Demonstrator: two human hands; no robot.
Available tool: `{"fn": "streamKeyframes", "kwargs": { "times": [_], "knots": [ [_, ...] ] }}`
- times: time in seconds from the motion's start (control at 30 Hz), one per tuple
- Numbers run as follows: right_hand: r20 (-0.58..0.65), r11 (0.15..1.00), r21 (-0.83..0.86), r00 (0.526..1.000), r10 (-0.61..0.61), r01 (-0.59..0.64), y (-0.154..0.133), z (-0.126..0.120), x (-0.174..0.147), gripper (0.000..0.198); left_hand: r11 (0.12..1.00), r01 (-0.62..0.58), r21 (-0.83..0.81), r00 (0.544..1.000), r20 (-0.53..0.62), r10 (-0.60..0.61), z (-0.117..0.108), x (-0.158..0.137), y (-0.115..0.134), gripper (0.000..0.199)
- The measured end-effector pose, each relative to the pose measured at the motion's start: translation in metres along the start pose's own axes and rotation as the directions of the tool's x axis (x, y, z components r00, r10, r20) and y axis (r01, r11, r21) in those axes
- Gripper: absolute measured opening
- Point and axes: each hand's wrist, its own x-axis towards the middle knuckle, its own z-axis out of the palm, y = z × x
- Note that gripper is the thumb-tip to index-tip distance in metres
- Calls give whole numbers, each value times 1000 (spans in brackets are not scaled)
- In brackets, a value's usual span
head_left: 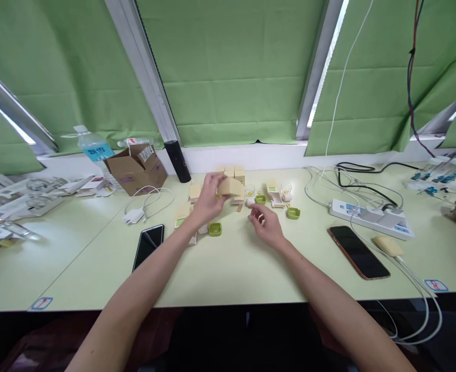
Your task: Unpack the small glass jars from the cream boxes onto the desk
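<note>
Green blinds (231, 67) hung behind a pale table (235, 279). Over it, the left hand (211, 200) gripped a small tan box (230, 187) between thumb and fingers, in front of other tan boxes (229, 169). The box's long axis seemed to run crosswise, pointing right from the left fingertips; it lay ahead and to the left of the right hand (267, 225), with the left hand the nearer. The right hand was loosely curled, a narrow gap between thumb and fingers, nothing visible in it. One green tray (215, 229) sat just behind the left hand, another to the right hand's right; a black phone (148, 243) lay farther left.
</note>
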Motion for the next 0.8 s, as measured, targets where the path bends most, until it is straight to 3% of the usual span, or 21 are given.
{"fn": "streamKeyframes", "kwargs": {
  "times": [0.07,0.13,0.2,0.27,0.33,0.43,0.67,0.8],
  "knots": [
    [-102,983,180,995,2,16,-4,-6,2,27,997,-45,-69,997,55,49,-3,-30,23,52],
    [-85,940,339,996,-1,30,-8,-13,4,36,988,-60,-141,989,126,78,-3,-54,40,50],
    [70,877,480,996,-50,11,-11,-20,5,47,977,-60,-205,975,198,101,-1,-68,48,50],
    [271,830,555,955,-121,-52,-13,-24,5,55,966,-61,-251,959,255,127,2,-75,50,50],
    [413,831,543,899,-142,-118,-13,-27,5,59,956,-62,-286,952,271,143,6,-78,48,50],
    [495,861,476,863,-95,-178,-9,-28,4,64,945,-55,-322,956,258,143,8,-80,44,49],
    [548,844,449,836,0,-294,-6,-28,6,63,960,-17,-281,965,245,89,11,-84,40,47],
    [517,803,505,856,11,-315,-9,-28,7,64,961,21,-276,994,108,9,18,-86,37,45]
  ]
}}
